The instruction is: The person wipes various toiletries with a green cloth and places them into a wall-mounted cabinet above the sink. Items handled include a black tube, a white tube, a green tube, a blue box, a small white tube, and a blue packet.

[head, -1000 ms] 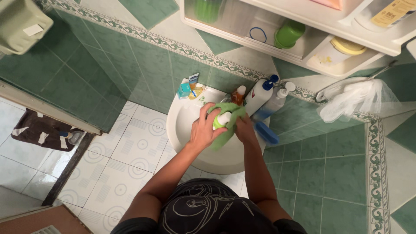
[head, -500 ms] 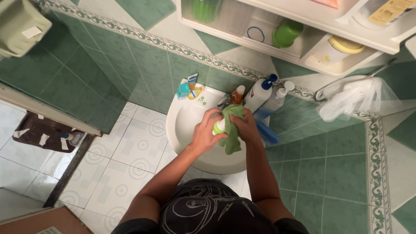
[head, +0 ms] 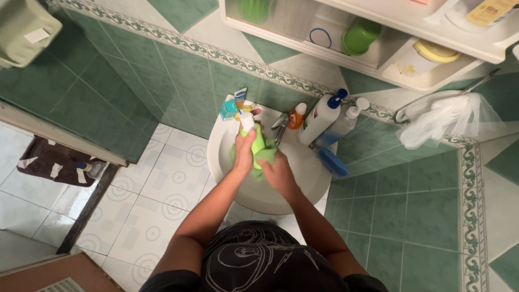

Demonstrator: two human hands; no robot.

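Observation:
Over the white basin point(head: 303, 178), my left hand point(head: 243, 154) is wrapped around a small green bottle with a white cap point(head: 250, 130). My right hand point(head: 278, 173) presses a green cloth point(head: 265, 154) against the bottle's lower part. Both hands sit over the left half of the basin, near the back rim. The tap point(head: 280, 127) stands just to the right of the bottle.
Behind the tap stand an orange bottle point(head: 294, 116), a white pump bottle with a blue top point(head: 320, 116) and a clear pump bottle point(head: 343, 121). A blue object point(head: 332, 163) lies on the right rim. Small tubes point(head: 233, 108) rest at the back left. A shelf point(head: 378, 48) hangs above.
Both hands moved left across the basin with the bottle and cloth. The bottle now stands more upright, its white cap uncovered, and the cloth has slipped lower.

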